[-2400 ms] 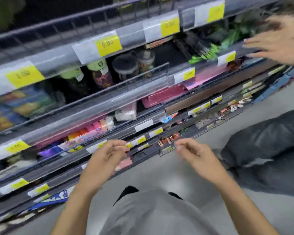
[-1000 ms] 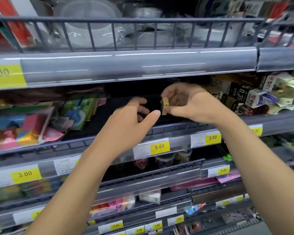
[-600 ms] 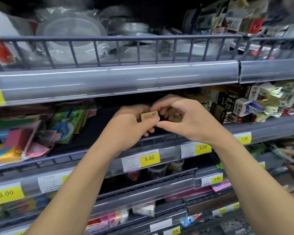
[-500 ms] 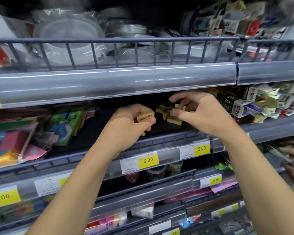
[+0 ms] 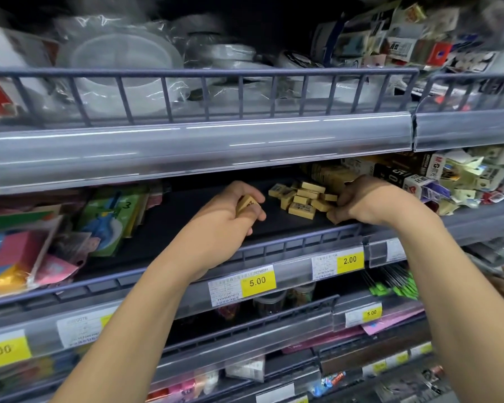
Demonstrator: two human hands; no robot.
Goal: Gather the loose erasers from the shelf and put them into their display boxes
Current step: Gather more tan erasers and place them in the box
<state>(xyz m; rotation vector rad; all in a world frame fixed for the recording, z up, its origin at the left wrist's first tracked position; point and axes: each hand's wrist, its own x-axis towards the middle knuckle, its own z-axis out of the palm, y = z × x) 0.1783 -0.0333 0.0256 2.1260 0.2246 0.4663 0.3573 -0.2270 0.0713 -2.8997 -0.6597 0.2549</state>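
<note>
In the head view, the loose erasers lie in a small heap right of centre in the frame, on the dark shelf behind its low front rail. The left hand, at centre, has its fingers curled round one eraser, its tan end showing between thumb and fingers. The right hand, just right of the heap, has its fingers bent into the pile's near edge and touching the blocks; whether it actually pinches one cannot be told. Tan boxes stand just behind the heap, upper right of it, and may be the display boxes, though that is unclear. The erasers look like small, light, firm blocks in paper sleeves, not fragile and probably grippy rather than slick, so several should fit in one grasp. Each is best taken across its short sides between thumb and fingertips. The main risk seems to be scattering the loose heap.
</note>
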